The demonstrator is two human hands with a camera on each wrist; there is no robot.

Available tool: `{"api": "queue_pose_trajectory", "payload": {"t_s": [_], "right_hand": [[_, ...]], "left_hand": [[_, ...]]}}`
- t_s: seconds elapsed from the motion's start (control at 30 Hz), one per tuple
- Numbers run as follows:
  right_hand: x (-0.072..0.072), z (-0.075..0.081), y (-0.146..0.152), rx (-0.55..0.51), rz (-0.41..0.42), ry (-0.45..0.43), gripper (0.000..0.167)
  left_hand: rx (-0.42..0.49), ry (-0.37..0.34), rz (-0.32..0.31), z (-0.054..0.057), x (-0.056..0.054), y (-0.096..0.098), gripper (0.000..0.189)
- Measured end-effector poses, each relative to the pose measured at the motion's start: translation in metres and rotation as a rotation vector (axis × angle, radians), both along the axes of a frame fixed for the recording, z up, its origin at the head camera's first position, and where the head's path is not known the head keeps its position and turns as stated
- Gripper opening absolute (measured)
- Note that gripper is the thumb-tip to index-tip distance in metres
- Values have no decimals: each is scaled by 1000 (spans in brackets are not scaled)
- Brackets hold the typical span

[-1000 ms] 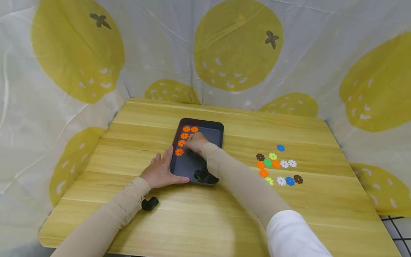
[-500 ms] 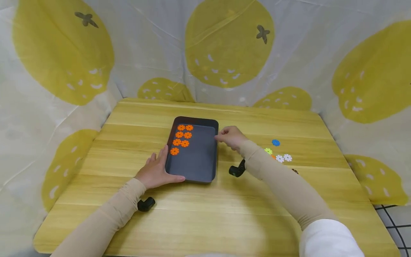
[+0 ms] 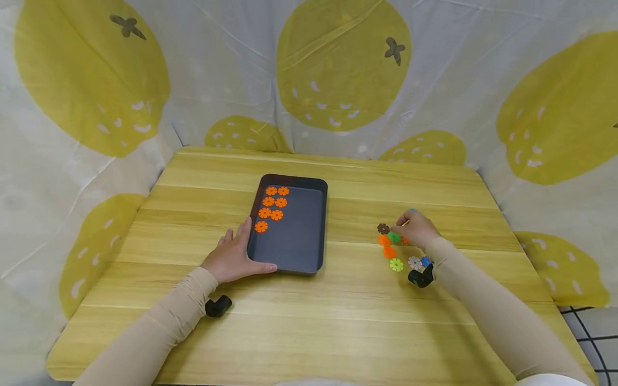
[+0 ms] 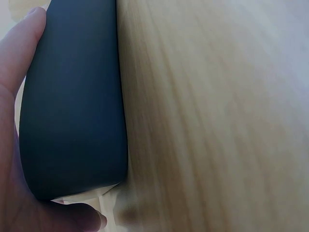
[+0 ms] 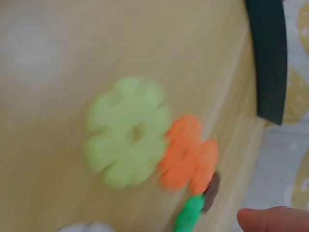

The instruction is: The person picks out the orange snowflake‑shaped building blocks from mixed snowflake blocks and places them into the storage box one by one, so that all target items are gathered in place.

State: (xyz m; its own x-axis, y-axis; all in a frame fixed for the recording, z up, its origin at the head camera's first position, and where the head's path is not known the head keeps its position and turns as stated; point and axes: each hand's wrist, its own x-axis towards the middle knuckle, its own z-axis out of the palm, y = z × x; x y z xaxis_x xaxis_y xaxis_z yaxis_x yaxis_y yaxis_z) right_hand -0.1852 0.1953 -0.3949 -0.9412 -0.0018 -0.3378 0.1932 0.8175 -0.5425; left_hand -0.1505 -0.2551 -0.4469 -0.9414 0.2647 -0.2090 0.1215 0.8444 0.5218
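My left hand lies spread at the near left corner of a dark baking tray, fingers along its left wall and thumb along the near side. In the left wrist view, its straight fingers touch the tray's outer wall. Several orange flower-shaped discs lie in rows in the tray's left part. Over loose discs at right is my right hand, fingers bent downward, tips beside a green disc and a partly covered orange one. Nothing shows in its grasp. The right wrist view catches one fingertip and a lime disc.
Around the right hand lie brown, orange, lime, white and blue discs; the hand hides others. Black wrist mounts hang at both wrists. A lemon-print cloth surrounds the wooden table.
My right hand has left the tray and moved right to the loose discs. An orange disc it covered earlier now shows in the tray. The left hand has kept its place on the tray.
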Motion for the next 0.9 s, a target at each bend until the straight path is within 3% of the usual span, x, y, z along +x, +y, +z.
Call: {"api": "queue_pose_trajectory", "payload": {"t_s": [0.13,0.33,0.73,0.9], "right_hand": [[7,-5,18,102,7,-13,37],[12,-15,27,174,27,9,39],[7,-11,28,155,30,-48,38],[9,-9,28,128,7,-33,32]], "left_hand": [[1,4,-2,0,-1,0,150],[6,6,-2,1,0,1,150],[14,2,1,1,1,1,149],[15,5,3,2,1,1,149]]}}
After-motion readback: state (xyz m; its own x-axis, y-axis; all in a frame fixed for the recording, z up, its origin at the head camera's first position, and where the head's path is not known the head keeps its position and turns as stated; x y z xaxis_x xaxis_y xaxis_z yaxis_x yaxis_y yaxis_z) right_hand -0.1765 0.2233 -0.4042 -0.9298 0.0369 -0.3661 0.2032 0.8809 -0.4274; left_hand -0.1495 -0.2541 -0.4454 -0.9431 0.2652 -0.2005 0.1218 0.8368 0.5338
